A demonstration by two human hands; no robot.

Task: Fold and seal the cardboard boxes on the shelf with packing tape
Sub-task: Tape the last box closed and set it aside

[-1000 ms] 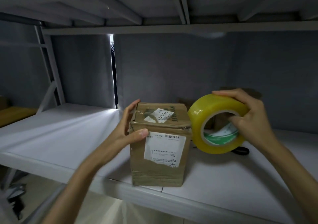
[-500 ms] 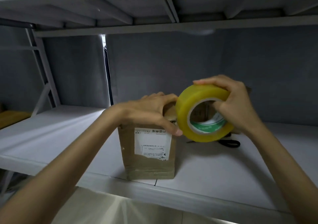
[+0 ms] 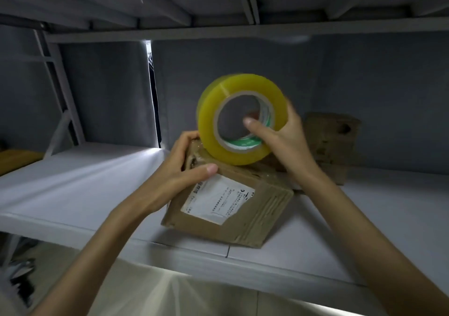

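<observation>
At far left, a flat brown object (image 3: 18, 159) is lying at the shelf's (image 3: 73, 182) edge, too cropped to identify. Moving right, the left hand (image 3: 181, 170) is gripping the upper left corner of the cardboard box (image 3: 233, 206), thumb curled across the labelled face and fingers wrapped behind; this hold is presumably bracing the box, which is tilting towards the viewer with its near lower edge on the shelf. The white shipping label (image 3: 220, 200) is facing up and forward. Immediately above the box's far edge, the roll of packing tape (image 3: 239, 118) is touching or nearly touching the cardboard, probably so that a strip can be started there. The right hand (image 3: 281, 135) is clamping the roll, thumb inside the core and fingers around the outer rim. Whether a free tape end is already adhering cannot be determined. At far right, a second cardboard box (image 3: 332, 143) is standing against the back wall, apparently awaiting sealing.
</observation>
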